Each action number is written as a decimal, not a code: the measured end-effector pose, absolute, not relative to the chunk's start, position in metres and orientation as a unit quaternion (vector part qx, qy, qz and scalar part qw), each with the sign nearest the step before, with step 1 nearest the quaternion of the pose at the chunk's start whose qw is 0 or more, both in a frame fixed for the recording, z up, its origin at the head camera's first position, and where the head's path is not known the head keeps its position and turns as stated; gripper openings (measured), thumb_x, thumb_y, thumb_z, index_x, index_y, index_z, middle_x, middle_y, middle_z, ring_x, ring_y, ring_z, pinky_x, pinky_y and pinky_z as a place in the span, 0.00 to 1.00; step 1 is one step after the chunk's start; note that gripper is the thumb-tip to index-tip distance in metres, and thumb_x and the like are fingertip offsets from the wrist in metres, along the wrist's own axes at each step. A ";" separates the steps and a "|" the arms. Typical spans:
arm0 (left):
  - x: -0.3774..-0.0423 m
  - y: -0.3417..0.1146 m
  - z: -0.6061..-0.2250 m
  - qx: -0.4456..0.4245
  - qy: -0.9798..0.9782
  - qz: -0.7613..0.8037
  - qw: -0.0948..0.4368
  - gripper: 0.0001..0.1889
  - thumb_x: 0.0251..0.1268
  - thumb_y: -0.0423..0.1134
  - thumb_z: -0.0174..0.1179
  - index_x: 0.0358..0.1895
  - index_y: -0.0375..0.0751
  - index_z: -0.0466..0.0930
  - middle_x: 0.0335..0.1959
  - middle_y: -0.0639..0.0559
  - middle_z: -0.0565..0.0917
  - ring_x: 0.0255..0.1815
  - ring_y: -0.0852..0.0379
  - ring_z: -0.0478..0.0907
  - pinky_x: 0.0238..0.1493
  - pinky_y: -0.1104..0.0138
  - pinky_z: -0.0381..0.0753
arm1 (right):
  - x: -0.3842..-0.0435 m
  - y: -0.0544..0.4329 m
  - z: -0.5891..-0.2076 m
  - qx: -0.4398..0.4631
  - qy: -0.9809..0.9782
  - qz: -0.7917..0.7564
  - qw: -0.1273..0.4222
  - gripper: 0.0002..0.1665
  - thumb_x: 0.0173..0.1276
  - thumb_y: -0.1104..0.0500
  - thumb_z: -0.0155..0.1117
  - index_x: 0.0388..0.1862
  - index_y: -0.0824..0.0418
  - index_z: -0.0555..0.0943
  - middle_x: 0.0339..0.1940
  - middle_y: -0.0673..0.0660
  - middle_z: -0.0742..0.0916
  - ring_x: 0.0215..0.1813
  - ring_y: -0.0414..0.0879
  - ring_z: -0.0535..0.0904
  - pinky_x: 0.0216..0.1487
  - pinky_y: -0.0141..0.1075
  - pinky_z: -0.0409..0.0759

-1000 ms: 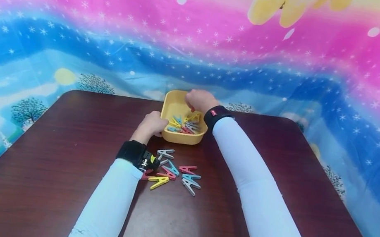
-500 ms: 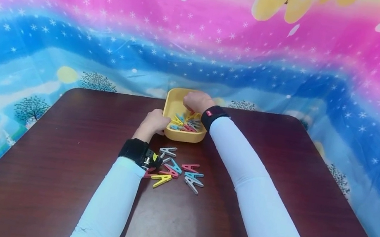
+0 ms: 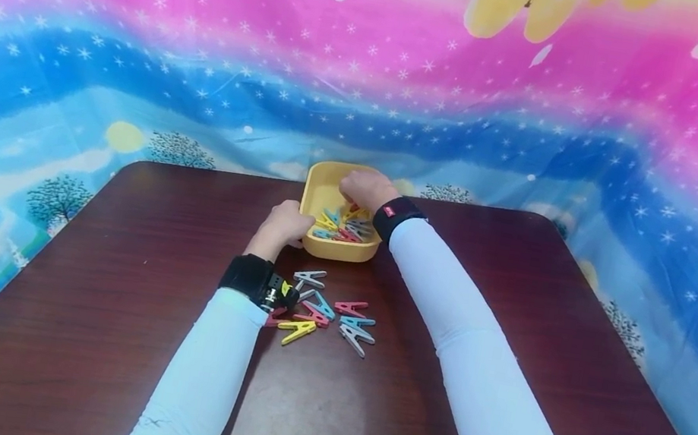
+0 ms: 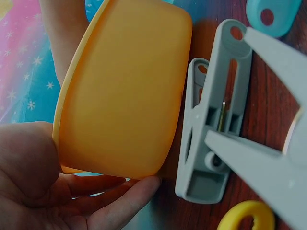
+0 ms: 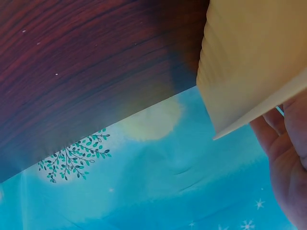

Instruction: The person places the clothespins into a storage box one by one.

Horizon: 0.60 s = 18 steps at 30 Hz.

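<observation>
Bin point(image 3: 339, 251) clamped by L hand point(image 3: 283, 223); R hand point(image 3: 367, 189) w/ fingertips hidden, can't tell grip.

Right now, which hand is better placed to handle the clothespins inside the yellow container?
Probably the right hand: it reaches into the yellow container, near the clothespins there, while the left hand grips the container's side.

Table point(image 3: 82, 281): red-brown, wood-grained
Yellow bin point(image 3: 339, 251): by the far edge
Clothespins point(image 3: 299, 329): grey, blue, red, yellow, before the bin
</observation>
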State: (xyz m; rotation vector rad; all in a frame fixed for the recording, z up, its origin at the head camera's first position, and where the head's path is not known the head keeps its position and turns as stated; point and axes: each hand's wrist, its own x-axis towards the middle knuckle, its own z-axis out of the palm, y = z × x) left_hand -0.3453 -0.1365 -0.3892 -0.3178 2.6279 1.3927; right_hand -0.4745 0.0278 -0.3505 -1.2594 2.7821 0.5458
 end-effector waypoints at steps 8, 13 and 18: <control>-0.348 -0.138 -0.394 -0.103 0.880 0.458 0.069 0.24 0.83 0.42 0.51 0.72 0.32 0.72 0.61 0.36 0.84 0.55 0.42 0.89 0.53 0.55 0.95 | -0.470 0.039 -0.344 -0.381 0.917 0.111 0.039 0.11 0.79 0.69 0.60 0.46 0.62 0.89 0.36 0.54 0.85 0.39 0.48 0.76 0.43 0.36 0.76; -0.348 -0.138 -0.394 -0.102 0.880 0.458 0.068 0.24 0.83 0.42 0.51 0.73 0.31 0.72 0.61 0.35 0.84 0.56 0.41 0.89 0.53 0.55 0.95 | -0.459 0.051 -0.327 -0.361 0.929 0.074 0.041 0.16 0.78 0.71 0.61 0.59 0.62 0.88 0.57 0.59 0.90 0.57 0.54 0.85 0.60 0.46 0.87; -0.347 -0.136 -0.394 -0.100 0.881 0.458 0.067 0.25 0.83 0.42 0.50 0.74 0.31 0.71 0.62 0.34 0.84 0.57 0.41 0.89 0.55 0.55 0.95 | -0.453 0.065 -0.316 -0.339 0.939 0.037 0.045 0.21 0.74 0.72 0.65 0.64 0.62 0.85 0.64 0.61 0.88 0.65 0.57 0.83 0.66 0.49 0.87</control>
